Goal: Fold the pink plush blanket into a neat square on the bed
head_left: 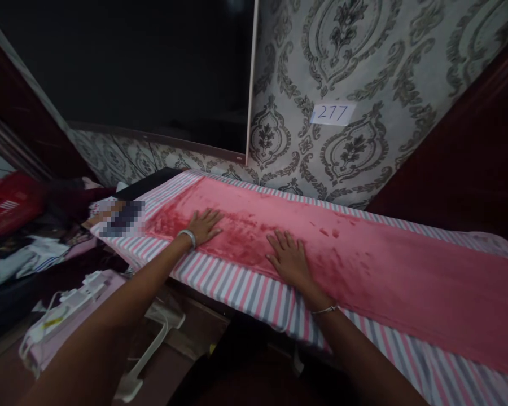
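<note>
Hands: left hand [204,225] and right hand [288,259] flat on cloth [406,270], fingers apart, gripping nothing.
Risk: we fear uneven pressing wrinkles the cloth.

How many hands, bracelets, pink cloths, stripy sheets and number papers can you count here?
Hands: 2, left hand and right hand
Bracelets: 2
Pink cloth: 1
Striped sheet: 1
Number paper: 1
Total: 7
</note>
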`<state>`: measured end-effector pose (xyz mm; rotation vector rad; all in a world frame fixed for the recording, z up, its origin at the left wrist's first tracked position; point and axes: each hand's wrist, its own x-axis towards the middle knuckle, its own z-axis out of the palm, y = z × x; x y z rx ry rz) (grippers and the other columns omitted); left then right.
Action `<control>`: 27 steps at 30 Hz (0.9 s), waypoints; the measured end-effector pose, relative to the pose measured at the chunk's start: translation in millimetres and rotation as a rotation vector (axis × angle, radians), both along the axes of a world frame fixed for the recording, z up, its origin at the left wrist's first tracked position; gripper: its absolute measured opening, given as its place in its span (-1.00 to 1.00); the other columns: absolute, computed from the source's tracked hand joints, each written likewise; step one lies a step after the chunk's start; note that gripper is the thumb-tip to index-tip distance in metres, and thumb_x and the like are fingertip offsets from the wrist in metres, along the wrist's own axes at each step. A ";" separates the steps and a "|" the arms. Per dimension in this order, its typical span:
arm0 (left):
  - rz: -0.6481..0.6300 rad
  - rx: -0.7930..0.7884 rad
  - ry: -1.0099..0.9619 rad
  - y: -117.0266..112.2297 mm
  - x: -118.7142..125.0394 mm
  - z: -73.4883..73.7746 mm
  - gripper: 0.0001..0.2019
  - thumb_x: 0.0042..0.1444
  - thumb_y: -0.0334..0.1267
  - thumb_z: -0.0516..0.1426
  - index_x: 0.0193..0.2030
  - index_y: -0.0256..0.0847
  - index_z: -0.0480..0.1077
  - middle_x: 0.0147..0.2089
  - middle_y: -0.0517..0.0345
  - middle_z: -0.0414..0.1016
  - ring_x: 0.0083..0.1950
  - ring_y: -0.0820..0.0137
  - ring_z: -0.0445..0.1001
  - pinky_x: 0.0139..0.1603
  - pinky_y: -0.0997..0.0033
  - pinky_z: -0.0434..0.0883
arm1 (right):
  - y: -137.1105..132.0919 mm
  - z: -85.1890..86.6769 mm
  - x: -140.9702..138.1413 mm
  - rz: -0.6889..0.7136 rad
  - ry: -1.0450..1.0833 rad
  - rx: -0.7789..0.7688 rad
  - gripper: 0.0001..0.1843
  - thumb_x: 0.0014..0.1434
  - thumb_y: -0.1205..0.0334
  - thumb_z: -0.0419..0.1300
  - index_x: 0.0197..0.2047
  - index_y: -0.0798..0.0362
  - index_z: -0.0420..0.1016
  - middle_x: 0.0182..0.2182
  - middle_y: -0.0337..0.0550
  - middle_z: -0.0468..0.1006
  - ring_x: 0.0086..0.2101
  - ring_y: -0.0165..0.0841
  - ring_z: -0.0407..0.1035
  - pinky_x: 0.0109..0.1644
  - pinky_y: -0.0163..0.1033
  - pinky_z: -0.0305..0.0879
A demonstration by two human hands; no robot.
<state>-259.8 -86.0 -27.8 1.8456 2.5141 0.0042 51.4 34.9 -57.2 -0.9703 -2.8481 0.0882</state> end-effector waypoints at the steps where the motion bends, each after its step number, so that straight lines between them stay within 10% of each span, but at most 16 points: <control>1: 0.070 -0.005 0.011 -5.2 -17.0 3.3 -0.38 0.38 0.01 -0.13 0.53 -0.03 0.00 0.57 -0.03 -0.06 0.59 0.06 -0.16 0.47 -0.34 -0.18 | -0.4 -1.2 -0.5 -0.001 0.003 0.007 -0.37 0.44 -0.08 -0.11 0.51 -0.18 0.05 0.51 -0.14 -0.09 0.46 -0.03 -0.21 0.44 0.35 -0.18; 8: 0.473 0.017 0.028 -27.1 -79.4 9.4 -0.35 0.39 0.04 -0.26 0.55 -0.13 -0.09 0.61 -0.01 -0.23 0.59 0.01 -0.25 0.44 -0.40 -0.07 | 2.7 -4.1 0.9 -0.004 0.010 -0.019 -0.37 0.44 -0.06 -0.08 0.51 -0.18 0.04 0.51 -0.16 -0.09 0.46 -0.03 -0.24 0.44 0.36 -0.23; 20: 0.425 0.118 -0.069 -26.4 -75.7 17.8 -0.28 0.37 0.10 -0.29 0.53 -0.28 -0.05 0.60 -0.13 -0.22 0.57 -0.13 -0.21 0.40 -0.48 -0.10 | -27.0 22.0 -102.9 0.209 0.137 -0.159 -0.30 0.40 -0.17 0.00 0.49 -0.06 0.11 0.48 -0.05 0.02 0.45 -0.05 -0.18 0.47 0.34 -0.36; 27: 0.450 0.145 -0.041 -17.8 -80.3 17.2 -0.24 0.32 0.13 -0.33 0.53 -0.27 -0.02 0.59 -0.16 -0.16 0.56 -0.12 -0.14 0.37 -0.49 -0.01 | 10.1 8.2 -9.4 -0.009 0.085 -0.072 -0.34 0.43 -0.15 -0.06 0.50 -0.15 0.07 0.50 -0.13 -0.04 0.46 -0.08 -0.21 0.46 0.33 -0.28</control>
